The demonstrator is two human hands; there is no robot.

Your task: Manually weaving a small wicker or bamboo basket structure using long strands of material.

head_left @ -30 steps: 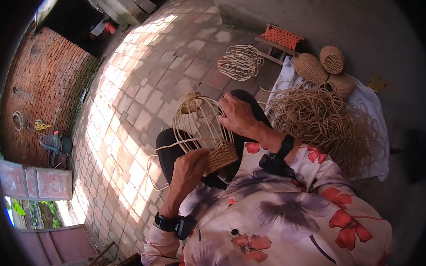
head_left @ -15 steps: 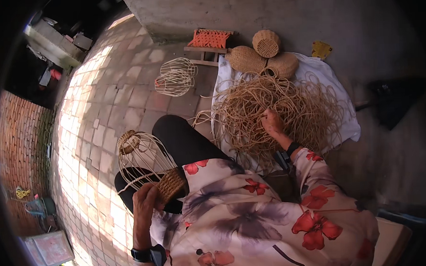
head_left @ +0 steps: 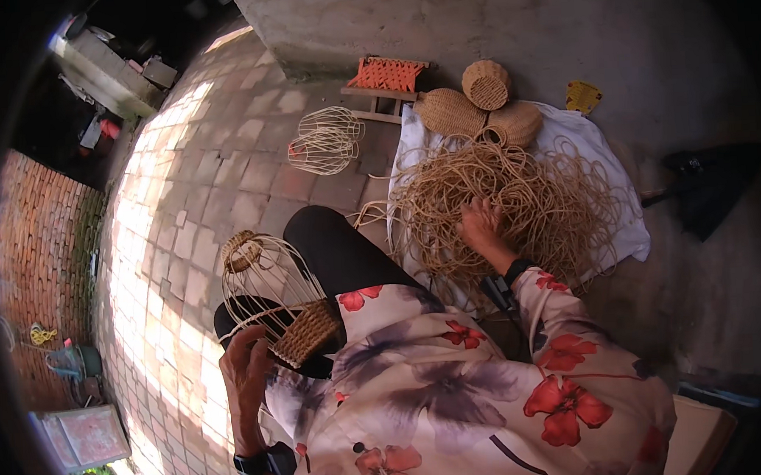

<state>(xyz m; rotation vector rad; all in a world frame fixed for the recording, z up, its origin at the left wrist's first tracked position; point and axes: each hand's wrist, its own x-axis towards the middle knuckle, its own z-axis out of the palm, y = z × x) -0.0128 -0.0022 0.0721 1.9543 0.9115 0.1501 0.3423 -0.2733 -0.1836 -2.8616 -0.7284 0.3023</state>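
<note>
On my lap rests a partly woven basket (head_left: 306, 332), tilted, with a braided tan band at its near end and bare pale ribs running to a small woven knob. My left hand (head_left: 243, 362) is raised beside the near edge of this basket, fingers bent and apart, holding nothing that I can see. To the right, my right hand (head_left: 484, 226) is down in a large tangled heap of tan cord (head_left: 549, 200). Its fingers are bent into the strands, and their tips are partly hidden. The heap lies on a white cloth (head_left: 630, 226).
Finished woven baskets (head_left: 451, 111) sit behind the cord by the wall. An orange-strapped low stool (head_left: 388, 74) stands left of them. Bare rib frames (head_left: 325, 140) lie on the paving. A yellow packet (head_left: 582, 97) and a dark cloth-like item (head_left: 710, 189) are at the right.
My left hand has come off the basket's edge and moved a little to the left. My right hand has shifted slightly left in the cord, its fingers more spread.
</note>
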